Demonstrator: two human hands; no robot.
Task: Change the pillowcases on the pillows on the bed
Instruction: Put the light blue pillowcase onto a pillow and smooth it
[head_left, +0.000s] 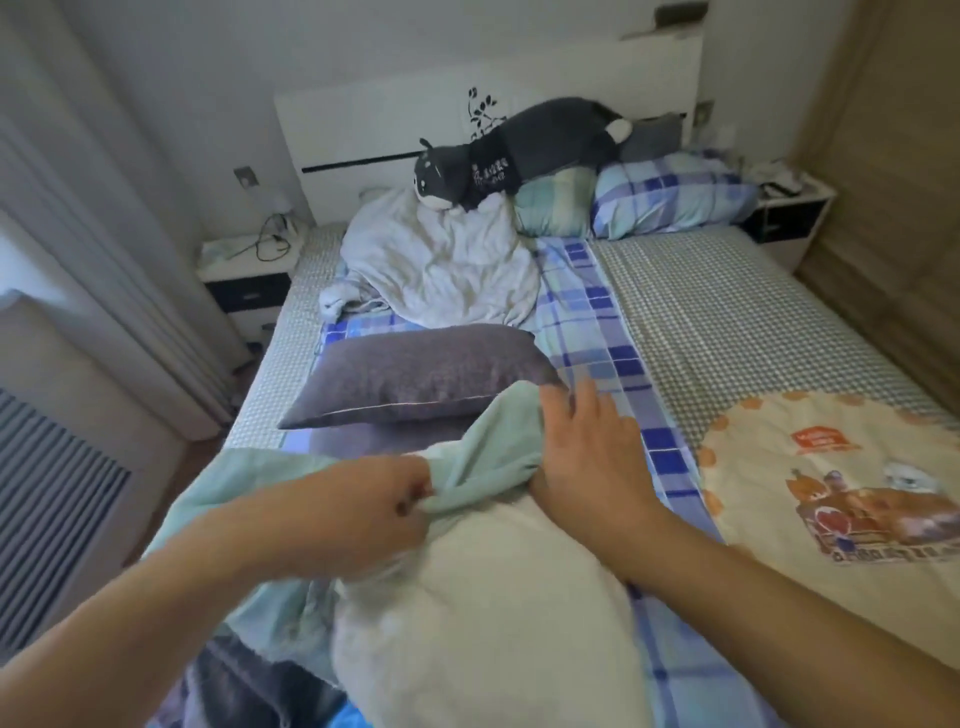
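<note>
Left hand (358, 512) is clenched on a bunched fold of the mint-green pillowcase (467, 462), right at the near end of the bare white pillow (498, 613) lying on the bed (727, 312). Right hand (587, 457) lies against the same green cloth, fingers (582, 402) spread and loose, gripping nothing. A grey pillow (415, 374) lies just beyond.

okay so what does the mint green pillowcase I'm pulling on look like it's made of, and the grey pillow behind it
Mint green pillowcase: soft, matte woven cloth, probably cotton; it bunches in loose folds where the left hand grips it. Grey pillow: a heavier, coarser fabric, maybe linen-like or chenille, judging by its flecked surface and a pale line along its front edge, perhaps piping or a zip.
</note>
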